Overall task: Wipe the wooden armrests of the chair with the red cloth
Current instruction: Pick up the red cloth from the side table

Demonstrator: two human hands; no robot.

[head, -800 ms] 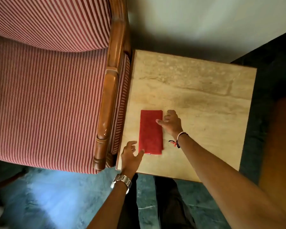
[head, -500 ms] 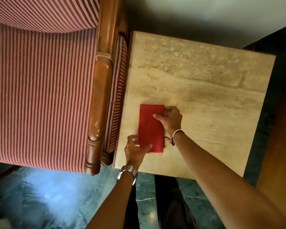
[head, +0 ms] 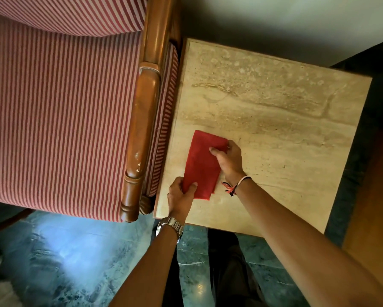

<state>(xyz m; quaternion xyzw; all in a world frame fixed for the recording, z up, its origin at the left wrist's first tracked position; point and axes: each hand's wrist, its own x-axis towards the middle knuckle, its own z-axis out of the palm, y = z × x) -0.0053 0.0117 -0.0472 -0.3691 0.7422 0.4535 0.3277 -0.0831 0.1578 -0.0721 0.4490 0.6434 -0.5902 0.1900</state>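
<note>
Green marble floor [head: 60, 258] runs under everything I see from the head camera. I note the chair [head: 60, 120], striped red, filling the frame from 8 to 11 o'clock, with one wooden armrest [head: 141, 134] along its right side; scuffs show near the front end. No other armrest is in view. Just beside it, from centre out to 3 o'clock, stands the table [head: 274, 129], pale stone-look top, close enough to serve as a staging surface.

The cloth [head: 202, 165] lies folded near the table's 7 o'clock corner, a short reach from the armrest. My left hand [head: 179, 199] pinches its near end, thumb on top. My right hand [head: 229, 160] clamps its far right edge, thumb on top, fingers hidden behind. I judge both grips are for lifting the fold intact. Wiping has not begun.
</note>
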